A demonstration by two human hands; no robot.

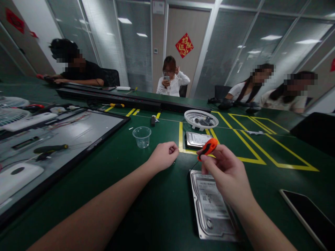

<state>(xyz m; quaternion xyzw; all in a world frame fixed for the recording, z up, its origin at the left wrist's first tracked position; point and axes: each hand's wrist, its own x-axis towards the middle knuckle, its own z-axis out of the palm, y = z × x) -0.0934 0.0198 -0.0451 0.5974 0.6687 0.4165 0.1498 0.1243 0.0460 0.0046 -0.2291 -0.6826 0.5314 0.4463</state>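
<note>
My right hand (pixel 227 167) grips an orange-and-black screwdriver (pixel 208 147) by its handle, and the thin shaft slants down toward the upper left corner of a hard drive (pixel 213 205). Whether the tip touches the drive I cannot tell. The silver drive lies label up, partly covered by my right hand and forearm. To the left, my left hand (pixel 164 156) is closed low over the table; a small dark bit shows under its fingers, too small to name. A second hard drive (pixel 198 139) lies behind, and a clear plastic cup (pixel 142 137) stands left of my left hand.
A white basket (pixel 201 118) of dark parts stands at the back. On the left lies a large panel (pixel 65 136) with a dark-green screwdriver (pixel 51 149) on it. A phone (pixel 309 212) rests at right. Several people sit across the table, beyond a long black bar (pixel 110 97).
</note>
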